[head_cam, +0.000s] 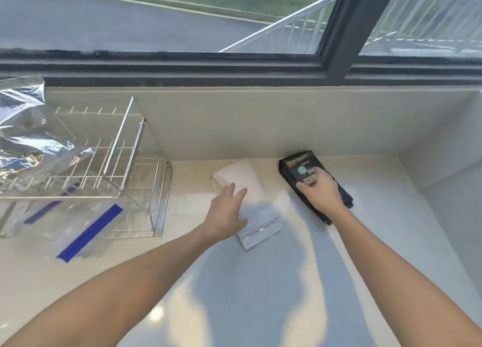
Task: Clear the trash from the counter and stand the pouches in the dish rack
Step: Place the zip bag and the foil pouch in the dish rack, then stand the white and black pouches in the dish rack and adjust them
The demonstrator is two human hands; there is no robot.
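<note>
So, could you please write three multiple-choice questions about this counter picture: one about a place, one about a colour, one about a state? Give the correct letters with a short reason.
1. Where is the silver foil bag?
A. in the dish rack
B. under the right hand
C. on the window sill

2. What colour is the pouch under the right hand?
A. white
B. black
C. blue

3. How does the white pouch lie?
A. standing in the rack
B. flat on the counter
C. lifted in the air

Answers:
1. A, the foil bag rests on the rack's wires.
2. B, its dark face shows beside the fingers.
3. B, it lies flat, with the left hand over it.
</note>
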